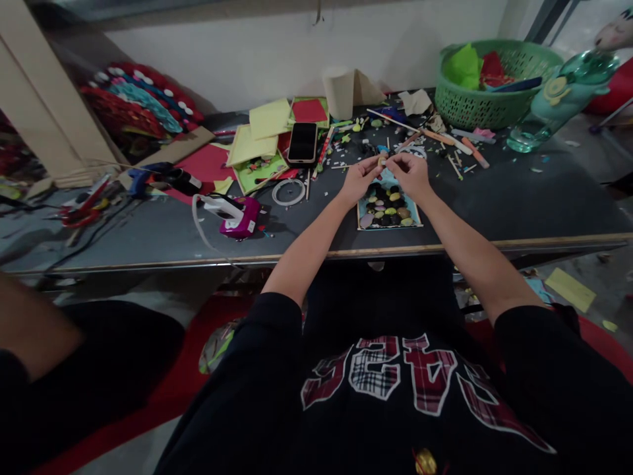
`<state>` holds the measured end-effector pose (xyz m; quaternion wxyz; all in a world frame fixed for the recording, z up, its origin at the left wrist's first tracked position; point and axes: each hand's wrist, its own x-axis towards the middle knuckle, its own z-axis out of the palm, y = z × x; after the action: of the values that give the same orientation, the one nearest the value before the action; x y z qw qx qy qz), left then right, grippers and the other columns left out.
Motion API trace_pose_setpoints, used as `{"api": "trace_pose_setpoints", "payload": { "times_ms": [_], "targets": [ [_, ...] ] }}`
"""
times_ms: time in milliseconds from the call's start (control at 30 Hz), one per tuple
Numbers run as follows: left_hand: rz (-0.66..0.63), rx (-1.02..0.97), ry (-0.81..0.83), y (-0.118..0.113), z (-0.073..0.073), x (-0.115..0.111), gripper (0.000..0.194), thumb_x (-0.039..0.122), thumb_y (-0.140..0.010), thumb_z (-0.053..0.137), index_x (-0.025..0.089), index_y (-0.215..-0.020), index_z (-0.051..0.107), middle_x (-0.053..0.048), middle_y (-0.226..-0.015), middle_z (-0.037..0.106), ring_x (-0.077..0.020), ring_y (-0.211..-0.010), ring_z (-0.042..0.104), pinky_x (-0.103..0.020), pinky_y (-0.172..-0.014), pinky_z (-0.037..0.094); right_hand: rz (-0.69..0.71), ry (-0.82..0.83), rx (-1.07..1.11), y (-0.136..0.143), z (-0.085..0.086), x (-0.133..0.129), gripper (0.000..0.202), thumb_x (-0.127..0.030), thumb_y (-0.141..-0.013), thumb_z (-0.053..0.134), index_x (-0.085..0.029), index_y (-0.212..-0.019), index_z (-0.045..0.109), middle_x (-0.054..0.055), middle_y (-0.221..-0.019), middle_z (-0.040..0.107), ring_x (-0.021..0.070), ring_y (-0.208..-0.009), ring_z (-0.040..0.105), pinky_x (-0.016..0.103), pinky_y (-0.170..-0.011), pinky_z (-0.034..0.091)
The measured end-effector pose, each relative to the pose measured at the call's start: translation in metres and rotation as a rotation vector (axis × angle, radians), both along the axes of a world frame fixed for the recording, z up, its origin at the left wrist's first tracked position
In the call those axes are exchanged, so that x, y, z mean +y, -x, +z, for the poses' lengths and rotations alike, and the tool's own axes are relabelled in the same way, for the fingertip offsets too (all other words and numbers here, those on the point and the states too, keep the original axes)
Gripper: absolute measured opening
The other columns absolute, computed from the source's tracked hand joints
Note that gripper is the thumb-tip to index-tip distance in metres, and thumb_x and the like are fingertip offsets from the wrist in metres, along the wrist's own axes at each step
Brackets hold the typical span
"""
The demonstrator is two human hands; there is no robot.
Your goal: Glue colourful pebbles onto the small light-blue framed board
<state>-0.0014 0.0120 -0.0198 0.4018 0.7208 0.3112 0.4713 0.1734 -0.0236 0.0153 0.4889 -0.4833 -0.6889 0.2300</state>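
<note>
My left hand (360,179) and my right hand (411,175) meet above the far end of a small framed light-blue panel (418,225). Both are closed, fingertips pinched together around a small tan piece (382,160); it is too small and covered to tell its kind. Dark, yellow-green, pink and brown pebble-like pieces (390,211) fill the near part of the panel. My hands partly hide its far end. Just beyond my fingers lie paper scraps and thin sticks.
Left of my arms are a phone (302,142), a tape ring (289,192), a purple power socket (241,218) and a blue glue gun (148,175). A green basket (489,109) and a teal bottle (548,112) stand at the right. Another person's arm (34,323) shows at lower left.
</note>
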Motion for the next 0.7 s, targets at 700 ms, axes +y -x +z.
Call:
{"api": "trace_pose_setpoints", "payload": {
  "times_ms": [700],
  "targets": [
    [-0.114, -0.251, 0.177, 0.001, -0.008, 0.003, 0.064, 0.056, -0.071, 0.086, 0.019, -0.122, 0.074, -0.007, -0.117, 0.077, -0.0179, -0.093, 0.073, -0.022, -0.066, 0.054, -0.007, -0.059, 0.071, 0.003, -0.001, 0.000, 0.045, -0.064, -0.077, 0.070, -0.019, -0.076, 0.071, 0.003, -0.066, 0.063, 0.0127, -0.058, 0.048, 0.032, -0.057, 0.041]
  ]
}}
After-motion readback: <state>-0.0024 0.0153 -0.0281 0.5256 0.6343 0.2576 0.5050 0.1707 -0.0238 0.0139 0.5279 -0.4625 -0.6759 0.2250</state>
